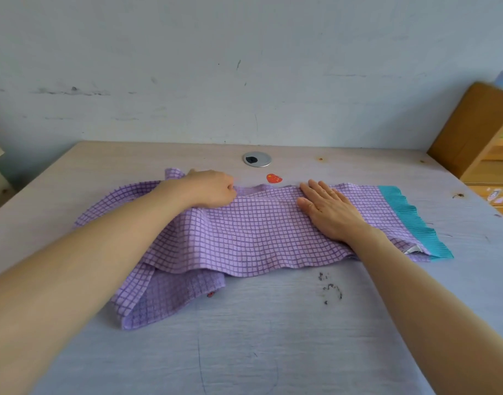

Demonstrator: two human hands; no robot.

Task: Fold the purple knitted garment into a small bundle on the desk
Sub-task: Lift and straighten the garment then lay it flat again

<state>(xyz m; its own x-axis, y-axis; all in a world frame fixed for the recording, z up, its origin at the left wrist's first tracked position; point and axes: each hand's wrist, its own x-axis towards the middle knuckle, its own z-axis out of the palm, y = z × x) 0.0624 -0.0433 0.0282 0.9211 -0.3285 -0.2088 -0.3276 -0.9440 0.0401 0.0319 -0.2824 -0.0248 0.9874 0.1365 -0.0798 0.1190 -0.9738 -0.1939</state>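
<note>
Head view, first speaker: Where's the purple knitted garment (244, 232)?

Second: Mid-desk (273, 337), stretched left to right, partly folded over itself. Teal ribbed hem (410, 220) at the right end; a doubled flap sticks out at the near left.

First: Hands?

Second: Right hand (330, 212) lies flat on the cloth near the hem, fingers extended and together, palm down. Left hand (210, 191) is at the far edge, fingers curled, pinching the fabric there.

First: Around it?

Second: Red sticker (274, 178) just beyond the far edge; silver cable grommet (257, 159) behind that. Dark specks (330, 289) on the near side. Wooden shelf (473, 132) far right.
</note>
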